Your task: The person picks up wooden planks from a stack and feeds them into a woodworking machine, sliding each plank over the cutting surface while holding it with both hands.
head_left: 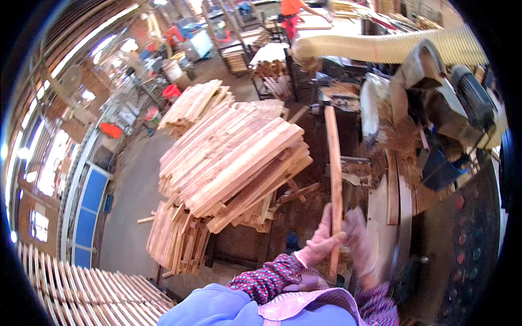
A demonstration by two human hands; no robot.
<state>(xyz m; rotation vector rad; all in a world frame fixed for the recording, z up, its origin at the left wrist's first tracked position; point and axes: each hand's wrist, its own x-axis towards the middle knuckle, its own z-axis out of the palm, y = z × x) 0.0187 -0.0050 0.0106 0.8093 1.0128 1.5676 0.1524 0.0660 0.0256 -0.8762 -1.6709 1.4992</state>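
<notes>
My left hand (319, 245), in a pinkish work glove, is closed round the lower part of a long wooden strip (334, 157). The strip points away from me, between the stacked wood and the machine. Just right of it is my right hand (359, 239), also gloved and smeared by motion; whether it touches the strip or how its fingers lie does not show. Another wooden strip (392, 187) lies on the machine's bed (379, 217) to the right. To the left, a big stack of wooden strips (234, 146) is piled in uneven layers.
Smaller strip piles (176, 236) flank the stack. At right are a control panel with buttons (462, 250), a motor (472, 95) and a ribbed duct (391, 48). A slatted wood pile (92, 293) is at lower left. A person in orange (292, 7) stands far off.
</notes>
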